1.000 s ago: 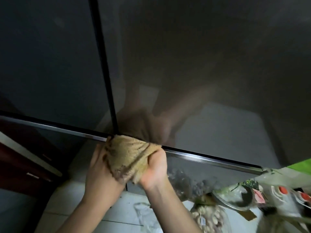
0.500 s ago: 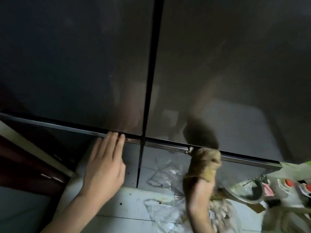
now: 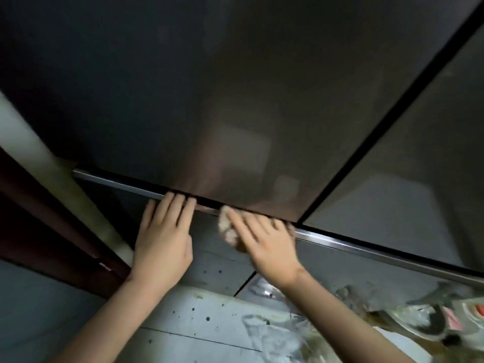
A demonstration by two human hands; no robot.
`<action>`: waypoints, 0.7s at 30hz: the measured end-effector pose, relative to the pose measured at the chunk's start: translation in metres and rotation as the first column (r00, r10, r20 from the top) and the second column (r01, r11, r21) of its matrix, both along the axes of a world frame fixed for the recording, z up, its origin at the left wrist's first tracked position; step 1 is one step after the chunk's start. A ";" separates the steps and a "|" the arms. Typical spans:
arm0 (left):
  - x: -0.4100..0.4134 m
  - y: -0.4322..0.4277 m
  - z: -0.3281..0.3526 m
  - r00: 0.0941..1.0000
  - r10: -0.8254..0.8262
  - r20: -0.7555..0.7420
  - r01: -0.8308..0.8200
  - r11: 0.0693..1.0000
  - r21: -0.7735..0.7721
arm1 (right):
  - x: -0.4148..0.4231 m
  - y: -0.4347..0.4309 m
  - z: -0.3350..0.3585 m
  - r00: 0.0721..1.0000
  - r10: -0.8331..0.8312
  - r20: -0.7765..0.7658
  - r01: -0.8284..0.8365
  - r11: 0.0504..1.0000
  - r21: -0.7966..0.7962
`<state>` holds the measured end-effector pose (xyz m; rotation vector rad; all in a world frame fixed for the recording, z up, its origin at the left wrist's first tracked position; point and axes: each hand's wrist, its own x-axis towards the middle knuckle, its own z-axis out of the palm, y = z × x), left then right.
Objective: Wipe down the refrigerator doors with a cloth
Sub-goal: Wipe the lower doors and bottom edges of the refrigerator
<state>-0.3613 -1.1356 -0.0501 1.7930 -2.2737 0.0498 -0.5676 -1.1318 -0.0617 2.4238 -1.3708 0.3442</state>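
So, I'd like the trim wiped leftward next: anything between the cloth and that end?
Yes. The left hand lies just left of the cloth, fingertips on the metal trim, blocking that path. The right hand presses the cloth there.

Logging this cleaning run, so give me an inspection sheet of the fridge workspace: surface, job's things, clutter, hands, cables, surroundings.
Surface: dark glossy refrigerator doors, metal trim strip along their lower edge.
Job's things: tan cloth pressed on the trim strip.
Clutter: plastic bags on the tiled floor, lower right.
Hands: left hand flat, fingertips at the strip; right hand flat over the cloth, blurred.
Cables: nothing seen.
Surroundings: dark red cabinet and pale wall edge on the left.
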 end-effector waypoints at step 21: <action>0.083 -0.033 -0.003 0.807 0.412 -0.423 -0.438 0.898 0.040 | 0.038 -0.007 0.001 0.998 0.014 -0.058 -0.008 0.994 0.106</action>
